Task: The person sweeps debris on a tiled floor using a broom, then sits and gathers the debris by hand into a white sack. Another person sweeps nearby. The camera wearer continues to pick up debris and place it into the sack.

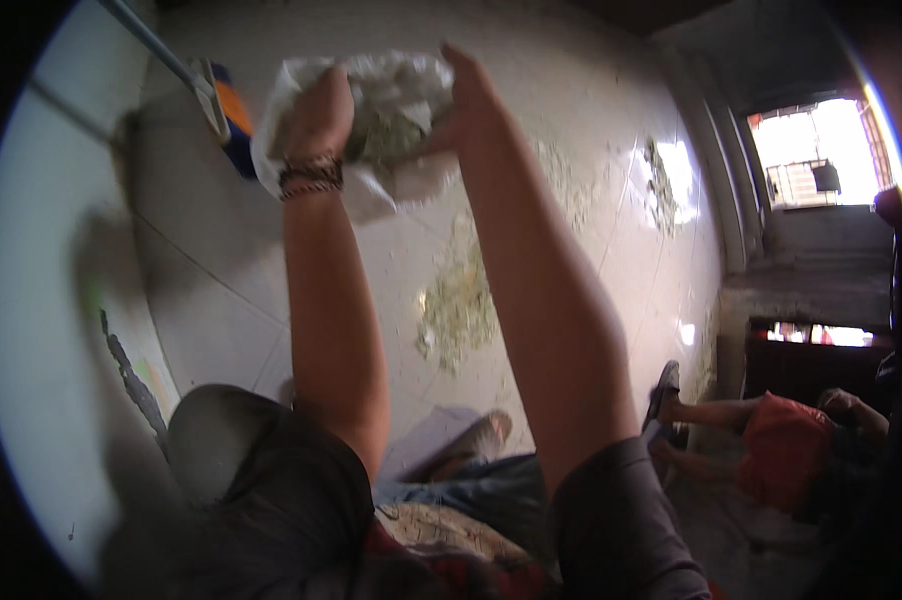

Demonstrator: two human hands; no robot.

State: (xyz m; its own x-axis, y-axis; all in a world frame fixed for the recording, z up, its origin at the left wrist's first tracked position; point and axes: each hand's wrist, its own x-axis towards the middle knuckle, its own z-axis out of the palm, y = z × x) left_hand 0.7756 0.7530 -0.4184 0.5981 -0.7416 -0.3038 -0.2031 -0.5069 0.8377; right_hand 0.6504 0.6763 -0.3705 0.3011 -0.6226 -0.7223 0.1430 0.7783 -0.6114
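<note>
A whitish translucent plastic bag [401, 72] is at the top middle, its mouth spread wide. Grey-green flaky pieces [386, 137] lie inside it. My left hand [321, 112], with a dark braided band at the wrist, is closed on the bag's left side; its fingertips are partly hidden. At the bag's right edge is my right hand [463, 108], fingers apart, one pointing up and others reaching toward the flakes. Whether it touches the bag is unclear. More of the same flakes form a loose pile [458, 300] on the tiled floor below the bag.
Another patch of flakes [661, 188] lies farther right on the floor. A broom [229, 112] with a blue and orange head stands by the left wall [51, 300]. Another person in red shorts [786, 445] is at the lower right, near a dark doorway. A bright window [821, 150] is above.
</note>
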